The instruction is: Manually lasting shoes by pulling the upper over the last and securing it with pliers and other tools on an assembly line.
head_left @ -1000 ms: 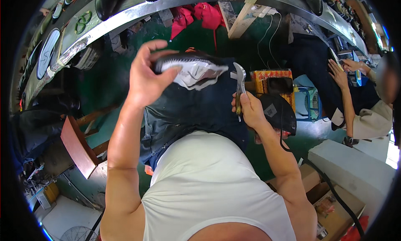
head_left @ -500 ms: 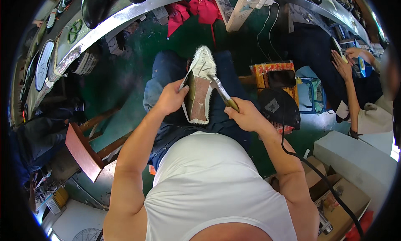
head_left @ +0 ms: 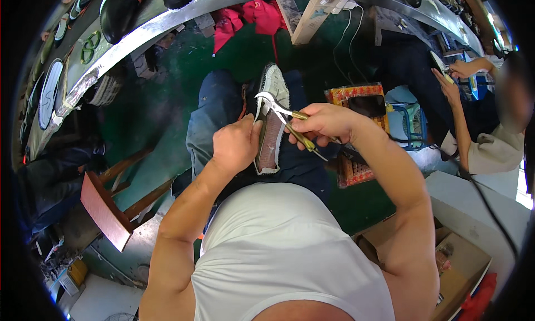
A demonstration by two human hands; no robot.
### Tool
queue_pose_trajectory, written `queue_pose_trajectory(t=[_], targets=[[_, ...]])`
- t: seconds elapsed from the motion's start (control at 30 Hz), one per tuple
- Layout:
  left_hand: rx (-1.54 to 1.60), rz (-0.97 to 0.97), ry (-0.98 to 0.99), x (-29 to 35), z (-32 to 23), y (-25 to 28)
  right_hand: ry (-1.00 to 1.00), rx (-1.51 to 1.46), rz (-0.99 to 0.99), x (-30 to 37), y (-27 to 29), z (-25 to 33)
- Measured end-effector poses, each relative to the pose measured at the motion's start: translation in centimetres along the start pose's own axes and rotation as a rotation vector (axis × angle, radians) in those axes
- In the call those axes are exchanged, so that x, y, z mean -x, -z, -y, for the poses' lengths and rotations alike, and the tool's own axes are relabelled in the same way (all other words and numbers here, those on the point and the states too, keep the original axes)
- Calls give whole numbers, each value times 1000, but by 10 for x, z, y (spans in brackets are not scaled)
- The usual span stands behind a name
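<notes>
An unfinished shoe [head_left: 270, 140] lies sole side up on my lap, its toe pointing away from me. Pale upper material folds around its edge, and a brownish insole shows in the middle. My left hand [head_left: 235, 144] is closed on the shoe's left edge. Metal lasting pincers [head_left: 281, 110] with yellowish handles are in my right hand [head_left: 330, 123], fingers wrapped around the grips. Their jaws are spread over the left edge of the upper, just beyond my left fingers. Whether the jaw tips touch the material is hard to tell.
A metal-edged workbench [head_left: 150, 28] with shoes curves across the far side. On the left stands a wooden stool [head_left: 106, 209]. Right of my lap are a beaded cushion [head_left: 354, 173] and a phone [head_left: 368, 105]. Another person's hand [head_left: 446, 84] works farther right. A cardboard box [head_left: 462, 273] sits near right.
My right hand has lifted and swung the pincers leftward across the shoe, and their handles have spread. The shoe has tilted, and my left hand has shifted right along its edge.
</notes>
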State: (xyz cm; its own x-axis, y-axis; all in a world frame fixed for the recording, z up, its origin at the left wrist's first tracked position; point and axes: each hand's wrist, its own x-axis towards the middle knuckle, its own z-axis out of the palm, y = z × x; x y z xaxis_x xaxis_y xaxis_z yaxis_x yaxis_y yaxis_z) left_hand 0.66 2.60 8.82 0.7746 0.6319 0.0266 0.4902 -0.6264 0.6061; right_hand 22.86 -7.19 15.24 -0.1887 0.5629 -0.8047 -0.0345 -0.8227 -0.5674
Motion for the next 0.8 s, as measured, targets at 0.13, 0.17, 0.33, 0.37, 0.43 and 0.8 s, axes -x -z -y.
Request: queue_pose_trajectory(t=[0.13, 0.17, 0.33, 0.37, 0.43, 0.8], targets=[[558, -13, 451, -37, 33, -16, -30, 516, -4, 7, 2, 40], [780, -51, 454, -44, 47, -42, 19, 606, -18, 5, 1, 43], [1221, 199, 548, -48, 60, -64, -95, 645, 64, 9, 14, 70], [1141, 169, 525, -47, 60, -71, -155, 604, 71, 13, 18, 75], [1090, 180, 501, -49, 60, -74, -231, 611, 86, 12, 24, 85], [1274, 138, 698, -29, 63, -67, 243, 949, -360, -27, 1, -6]])
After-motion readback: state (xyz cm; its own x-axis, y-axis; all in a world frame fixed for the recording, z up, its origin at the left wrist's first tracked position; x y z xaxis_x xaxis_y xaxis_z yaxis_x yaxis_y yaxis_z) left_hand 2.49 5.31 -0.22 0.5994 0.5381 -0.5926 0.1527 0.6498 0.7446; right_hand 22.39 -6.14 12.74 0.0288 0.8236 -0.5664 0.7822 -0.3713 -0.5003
